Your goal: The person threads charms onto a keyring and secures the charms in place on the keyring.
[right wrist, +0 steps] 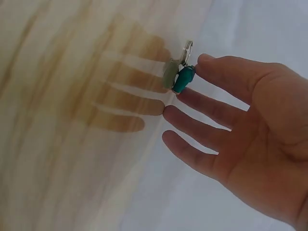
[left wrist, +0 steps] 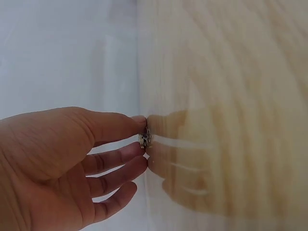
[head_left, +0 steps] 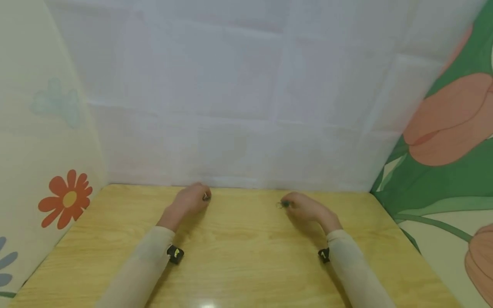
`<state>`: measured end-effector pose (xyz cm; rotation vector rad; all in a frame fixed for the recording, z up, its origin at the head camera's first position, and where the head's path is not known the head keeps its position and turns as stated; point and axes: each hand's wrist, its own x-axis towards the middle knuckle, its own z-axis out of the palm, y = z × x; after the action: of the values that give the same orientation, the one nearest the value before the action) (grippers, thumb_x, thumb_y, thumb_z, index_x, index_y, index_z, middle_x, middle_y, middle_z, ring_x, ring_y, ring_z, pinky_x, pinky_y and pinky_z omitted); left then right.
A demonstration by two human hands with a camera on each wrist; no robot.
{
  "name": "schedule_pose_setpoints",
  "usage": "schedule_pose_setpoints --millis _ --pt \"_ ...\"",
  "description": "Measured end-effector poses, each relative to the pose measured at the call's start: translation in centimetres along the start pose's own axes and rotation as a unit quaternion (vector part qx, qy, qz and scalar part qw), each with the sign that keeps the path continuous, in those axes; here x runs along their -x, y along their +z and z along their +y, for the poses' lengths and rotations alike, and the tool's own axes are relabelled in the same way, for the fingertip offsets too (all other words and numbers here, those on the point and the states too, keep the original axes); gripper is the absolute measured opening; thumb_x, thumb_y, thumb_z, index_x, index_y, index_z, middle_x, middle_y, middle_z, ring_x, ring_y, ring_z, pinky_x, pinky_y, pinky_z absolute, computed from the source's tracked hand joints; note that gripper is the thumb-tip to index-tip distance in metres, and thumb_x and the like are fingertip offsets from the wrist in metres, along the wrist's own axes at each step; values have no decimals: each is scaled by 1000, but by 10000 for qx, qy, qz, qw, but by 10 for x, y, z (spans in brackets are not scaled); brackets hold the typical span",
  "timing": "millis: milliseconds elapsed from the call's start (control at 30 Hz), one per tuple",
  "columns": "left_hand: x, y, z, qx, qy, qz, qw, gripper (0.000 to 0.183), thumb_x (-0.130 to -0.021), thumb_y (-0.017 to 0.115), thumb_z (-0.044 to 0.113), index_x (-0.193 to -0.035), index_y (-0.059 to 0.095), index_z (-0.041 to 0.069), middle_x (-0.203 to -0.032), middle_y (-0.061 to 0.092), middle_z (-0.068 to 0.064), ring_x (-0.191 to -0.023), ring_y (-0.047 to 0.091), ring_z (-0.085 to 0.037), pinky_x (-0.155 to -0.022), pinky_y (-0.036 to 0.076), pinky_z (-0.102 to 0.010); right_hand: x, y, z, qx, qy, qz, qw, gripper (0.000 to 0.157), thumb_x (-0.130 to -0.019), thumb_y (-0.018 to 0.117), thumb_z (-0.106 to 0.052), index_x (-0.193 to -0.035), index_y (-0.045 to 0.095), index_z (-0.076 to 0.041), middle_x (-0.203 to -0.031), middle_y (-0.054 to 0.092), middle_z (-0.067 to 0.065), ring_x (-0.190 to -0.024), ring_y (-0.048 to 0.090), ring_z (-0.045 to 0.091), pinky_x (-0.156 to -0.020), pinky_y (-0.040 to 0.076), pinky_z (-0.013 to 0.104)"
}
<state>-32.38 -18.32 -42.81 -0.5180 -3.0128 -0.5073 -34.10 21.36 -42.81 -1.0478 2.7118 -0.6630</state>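
**Left hand (head_left: 188,202) is pinching a small metallic piece (left wrist: 143,139); right hand (head_left: 306,207) is pinching a teal-stoned ring (right wrist: 185,78)**

Closest to the viewer, two pale sleeves (head_left: 135,271) are reaching forward over the wood-grained table (head_left: 246,261), one along each side. At each cuff a small black wrist unit (head_left: 176,254) is sitting on the inner side, facing the other arm.

Beyond the cuffs, both hands are bending inward at the far part of the table, well apart from each other. The left hand is closing only its thumb and forefinger, and the metallic piece, showing gold and silver tones, is sitting between those tips right by the tabletop; its full shape is staying hidden. The other left fingers are curving gently, slightly spread, and a middle fingertip is meeting its own reflection in the glossy surface.

The right hand is mirroring that pose. Thumb and forefinger are gripping the ring by its stone, the silvery band is sticking out past the fingertips, and the remaining fingers are spreading loosely. The stone is hovering at or just touching the table; which one, the views are not settling.

Past the table's back edge, a creased white sheet (head_left: 239,85) is hanging. An orange-red flower (head_left: 69,199) is decorating the left wall, and coral blossoms (head_left: 450,122) among green leaves (head_left: 458,188) are covering the right wall.
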Motion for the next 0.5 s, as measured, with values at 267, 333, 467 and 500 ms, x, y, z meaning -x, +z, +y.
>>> schedule_pose_setpoints --millis 267,333,467,500 --pt "-3 -3 -1 -13 -178 -99 9998 8 -97 71 15 -95 74 8 -94 69 -4 -85 63 -23 -78 53 -45 -2 -1 -4 223 484 16 9986 25 -97 65 -3 -121 65 1 -112 61 13 -102 58 30 -90 50 49" --pt "-3 -4 -2 76 -222 -58 9997 11 -97 70 17 -89 74 9 -89 68 -2 -79 61 -20 -73 53 -43 -2 0 -4 282 455 59 9985 21 -97 67 -5 -116 65 0 -108 61 12 -99 58 28 -88 50 47" --pt "-3 -5 -1 340 -331 2 9989 15 -98 68 17 -86 72 10 -85 67 -1 -76 59 -20 -70 52 -42 -2 3 -4 345 302 156 9988 15 -96 70 -6 -109 65 -2 -105 62 9 -98 59 25 -89 49 45" --pt "-3 -5 -1 381 -349 31 9987 14 -99 67 16 -88 72 9 -86 67 -2 -77 60 -21 -70 52 -43 -2 5 -4 323 235 175 9990 14 -95 70 -5 -108 65 -2 -105 63 8 -99 59 26 -90 49 45"
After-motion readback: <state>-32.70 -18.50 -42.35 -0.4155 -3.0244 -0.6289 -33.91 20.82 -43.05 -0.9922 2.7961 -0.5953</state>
